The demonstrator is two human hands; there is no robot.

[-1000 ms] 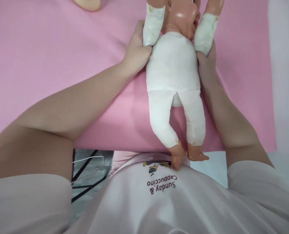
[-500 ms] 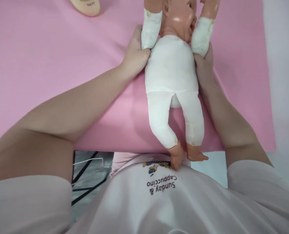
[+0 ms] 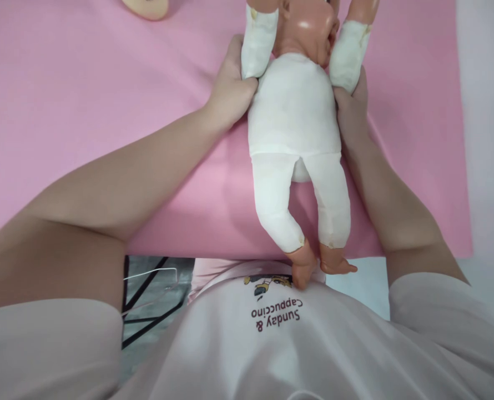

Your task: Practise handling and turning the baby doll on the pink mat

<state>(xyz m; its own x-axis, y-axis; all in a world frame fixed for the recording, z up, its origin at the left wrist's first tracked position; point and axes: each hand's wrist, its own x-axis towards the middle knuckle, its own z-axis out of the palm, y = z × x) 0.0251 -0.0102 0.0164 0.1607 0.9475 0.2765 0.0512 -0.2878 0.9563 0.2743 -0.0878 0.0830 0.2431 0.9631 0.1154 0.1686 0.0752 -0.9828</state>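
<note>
Head view: one doll (image 3: 295, 111) lies face-up over the near edge of one pink tabletop (image 3: 105, 72); contact beneath its back unclear. Left hand (image 3: 231, 91) and right hand (image 3: 353, 114) clasp its sides, one each. Judged: two-sided hold done, release left. One beige object (image 3: 150, 6), cut off by frame.

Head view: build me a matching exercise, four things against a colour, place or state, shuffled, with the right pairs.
Things
1. Baby doll
2. Left hand
3. Shirt
4. Table cover

Descriptions
A. Printed with "Sunday & Cappuccino"
B. Plain pink
C. White torso, arms raised
D. Thumb against the white torso, on the picture's left

Pairs: 1-C, 2-D, 3-A, 4-B
</note>
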